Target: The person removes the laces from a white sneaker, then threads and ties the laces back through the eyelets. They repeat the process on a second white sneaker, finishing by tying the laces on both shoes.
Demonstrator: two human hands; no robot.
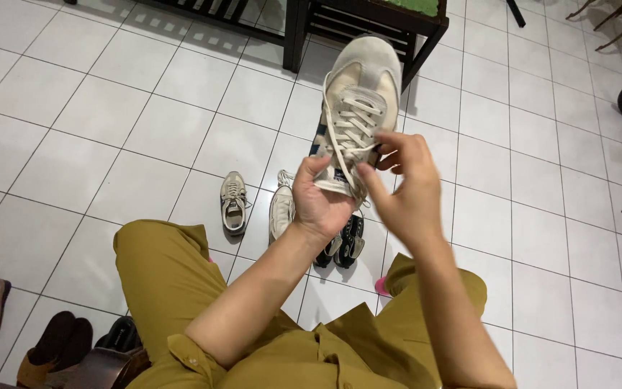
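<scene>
While the left hand point(319, 205) grips the cream sneaker point(358, 108), right-hand fingers point(386, 155) pinch its lace point(354, 137).

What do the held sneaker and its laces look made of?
Sneaker: cream upper looks like matte leather or synthetic with a suede-like grey toe cap; scuffed, no shine. Laces: flat woven fabric, probably cotton or polyester, off-white and dull.
</scene>
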